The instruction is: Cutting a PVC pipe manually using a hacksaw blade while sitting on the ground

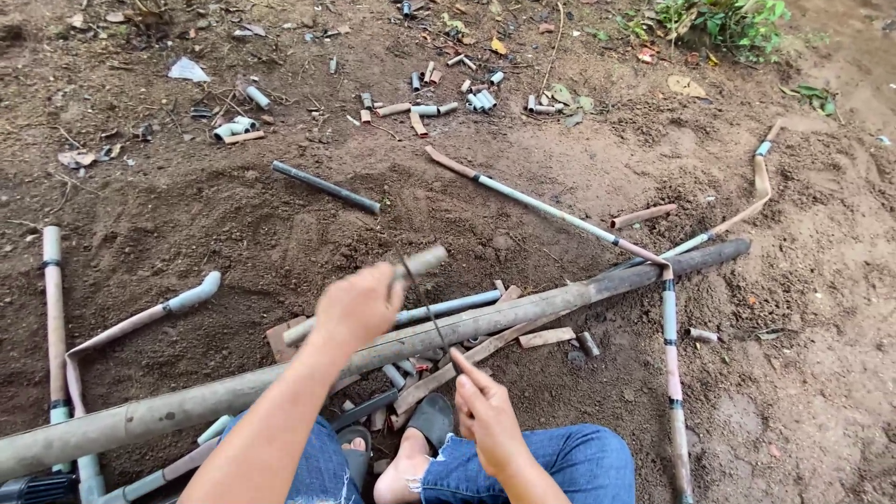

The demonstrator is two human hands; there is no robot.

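My left hand [357, 303] is raised and closed around a short tan pipe piece [425, 259]. A thin dark strip or wire [425, 303] runs from that piece down to my right hand [483, 406], which pinches its lower end. Both hands hover above a long muddy pole [523, 308] that lies across my lap. My knees in torn blue jeans [569, 462] and a foot in a black sandal [431, 418] show at the bottom.
Bare brown soil all around. Jointed hose and pipe runs [551, 210] lie to the right and on the far left [52, 308]. A dark pipe [325, 187] rests ahead. Several short cut pipe bits [448, 93] are scattered farther off. Green plants [728, 21] grow at top right.
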